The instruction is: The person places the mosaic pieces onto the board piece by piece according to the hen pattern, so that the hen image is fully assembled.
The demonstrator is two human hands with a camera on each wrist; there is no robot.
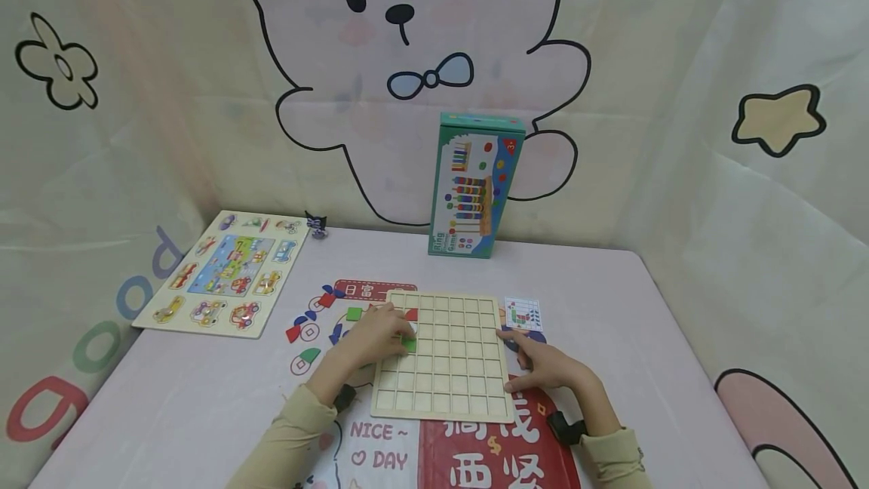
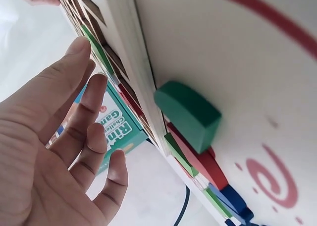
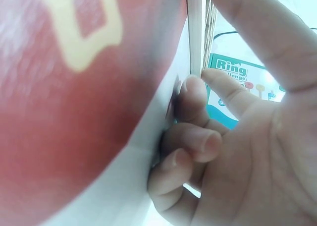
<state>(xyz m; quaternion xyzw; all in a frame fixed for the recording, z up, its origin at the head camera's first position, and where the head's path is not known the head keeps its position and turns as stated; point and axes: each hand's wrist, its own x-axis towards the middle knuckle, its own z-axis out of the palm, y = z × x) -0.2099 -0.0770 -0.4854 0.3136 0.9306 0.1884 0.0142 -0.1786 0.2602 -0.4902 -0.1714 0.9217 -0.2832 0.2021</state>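
A pale wooden grid board (image 1: pixel 451 368) lies on the printed mat. My left hand (image 1: pixel 380 334) is over its left side, fingertips right at a green piece (image 1: pixel 409 345) in the grid. In the left wrist view, the thumb (image 2: pixel 78 46) comes close to that piece, and the other fingers bend loosely. A red piece (image 1: pixel 411 315) sits in a cell farther back. My right hand (image 1: pixel 546 364) touches the board's right edge with thumb and index finger spread apart. In the right wrist view, its remaining fingers (image 3: pixel 190 141) curl beside the edge.
Loose red, blue and green pieces, including a dark green one (image 2: pixel 188 114), lie left of the board. A small pattern card (image 1: pixel 523 315) is at its right. Behind stands a green ring game box (image 1: pixel 475 187); a picture puzzle board (image 1: pixel 278 304) and small dark figurine (image 1: pixel 316 224) are back left.
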